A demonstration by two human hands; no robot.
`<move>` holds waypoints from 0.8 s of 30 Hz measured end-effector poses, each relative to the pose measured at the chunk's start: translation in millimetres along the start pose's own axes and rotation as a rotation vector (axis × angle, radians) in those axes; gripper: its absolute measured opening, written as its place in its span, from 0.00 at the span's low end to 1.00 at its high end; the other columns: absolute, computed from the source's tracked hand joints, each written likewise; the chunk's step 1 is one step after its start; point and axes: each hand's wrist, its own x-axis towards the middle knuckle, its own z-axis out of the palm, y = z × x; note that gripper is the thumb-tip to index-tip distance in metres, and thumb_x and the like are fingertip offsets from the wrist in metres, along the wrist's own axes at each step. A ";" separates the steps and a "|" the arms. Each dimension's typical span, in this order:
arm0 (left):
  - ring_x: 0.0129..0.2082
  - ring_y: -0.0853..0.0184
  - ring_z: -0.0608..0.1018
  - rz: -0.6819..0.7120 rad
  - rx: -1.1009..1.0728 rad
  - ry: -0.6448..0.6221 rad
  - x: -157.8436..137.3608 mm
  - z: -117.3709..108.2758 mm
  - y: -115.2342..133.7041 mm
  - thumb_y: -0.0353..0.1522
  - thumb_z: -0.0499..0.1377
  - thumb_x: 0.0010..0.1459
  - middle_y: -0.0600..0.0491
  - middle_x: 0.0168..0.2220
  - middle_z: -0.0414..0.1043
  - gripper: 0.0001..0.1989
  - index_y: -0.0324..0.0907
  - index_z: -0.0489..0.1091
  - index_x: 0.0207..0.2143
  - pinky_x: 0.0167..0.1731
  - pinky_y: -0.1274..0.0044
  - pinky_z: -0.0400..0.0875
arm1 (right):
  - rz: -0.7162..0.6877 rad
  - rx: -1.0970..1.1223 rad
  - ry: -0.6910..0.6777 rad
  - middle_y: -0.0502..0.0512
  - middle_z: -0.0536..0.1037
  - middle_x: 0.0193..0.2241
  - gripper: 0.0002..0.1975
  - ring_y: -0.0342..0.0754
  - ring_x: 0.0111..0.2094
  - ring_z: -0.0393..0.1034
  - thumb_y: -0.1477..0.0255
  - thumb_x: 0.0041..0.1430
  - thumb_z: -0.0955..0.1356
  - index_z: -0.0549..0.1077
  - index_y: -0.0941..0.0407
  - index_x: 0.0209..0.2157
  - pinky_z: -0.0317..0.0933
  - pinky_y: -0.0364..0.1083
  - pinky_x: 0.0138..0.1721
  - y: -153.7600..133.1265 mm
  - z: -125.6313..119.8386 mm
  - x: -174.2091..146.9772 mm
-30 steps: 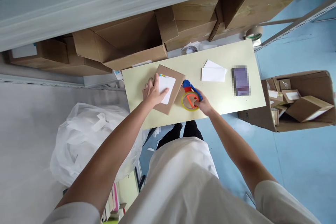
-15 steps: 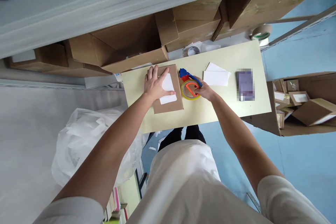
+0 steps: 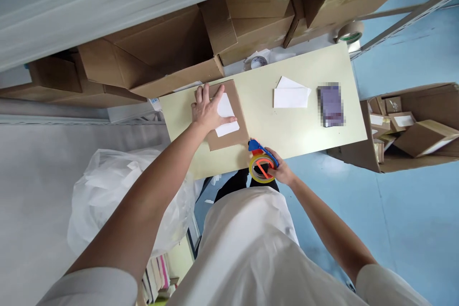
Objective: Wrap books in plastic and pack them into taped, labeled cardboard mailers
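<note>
The left hand [image 3: 207, 111] lies open, palm down, on a rectangular brown cardboard box [image 3: 237, 111], its fingers spread toward the box's far side and its thumb stretched right across a white rectangular paper label [image 3: 225, 106]. The box sits directly beneath this hand, on a pale-yellow rectangular tabletop [image 3: 297, 129].

The right hand [image 3: 282, 172] is closed around a blue tape dispenser [image 3: 255, 145] with red and orange parts — a round roll of yellowish tape [image 3: 251, 169] is mounted on it, just left of that hand. The dispenser's blue head points away and left from the right hand, near the closest right corner of the box; whether the two touch I cannot tell.

Beyond the right hand, two white rectangular pieces of paper [image 3: 290, 98] overlap on the tabletop, and to their right is a purplish-grey rectangular object [image 3: 331, 104] — too pixelated to identify. Well to the right of that same hand stands an open brown cardboard carton [image 3: 435, 103] holding smaller boxes. Beyond the left hand, past the table's far edge, is a large open brown cardboard box [image 3: 179, 77]. Nearer the person, left of the left hand, bulges a heap of translucent white plastic [image 3: 122, 196]
</note>
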 end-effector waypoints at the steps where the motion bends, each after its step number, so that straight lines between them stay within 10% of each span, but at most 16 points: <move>1: 0.63 0.38 0.42 -0.025 -0.004 0.014 -2.2 0.8 0.2 0.59 0.57 0.43 0.42 0.68 0.34 0.56 0.51 0.34 0.67 0.51 0.53 0.56 | 0.009 0.004 0.037 0.51 0.75 0.46 0.42 0.53 0.47 0.70 0.79 0.40 0.66 0.56 0.46 0.59 0.63 0.55 0.52 -0.1 3.2 1.9; 12: 0.62 0.39 0.52 -0.341 -0.067 0.085 -86.7 37.7 -22.2 0.61 0.52 0.44 0.29 0.64 0.45 0.58 0.38 0.35 0.67 0.52 0.51 0.52 | 0.021 -0.039 0.115 0.53 0.74 0.47 0.32 0.53 0.47 0.69 0.73 0.43 0.69 0.64 0.50 0.54 0.64 0.54 0.50 -92.3 -29.1 83.6; 17: 0.66 0.43 0.40 -0.107 -0.015 0.085 -76.4 33.1 -13.3 0.59 0.54 0.46 0.32 0.67 0.36 0.56 0.36 0.38 0.66 0.57 0.53 0.44 | 0.186 0.059 -0.061 0.56 0.76 0.43 0.22 0.54 0.42 0.72 0.62 0.49 0.68 0.67 0.51 0.47 0.68 0.54 0.40 -121.1 -37.8 115.7; 24: 0.62 0.45 0.54 0.096 -0.042 0.066 -27.9 16.2 8.7 0.56 0.59 0.44 0.41 0.65 0.49 0.52 0.48 0.43 0.66 0.59 0.56 0.40 | 0.120 -0.072 -0.120 0.51 0.76 0.41 0.34 0.51 0.40 0.71 0.77 0.39 0.68 0.62 0.47 0.52 0.68 0.50 0.40 -115.6 -41.4 121.0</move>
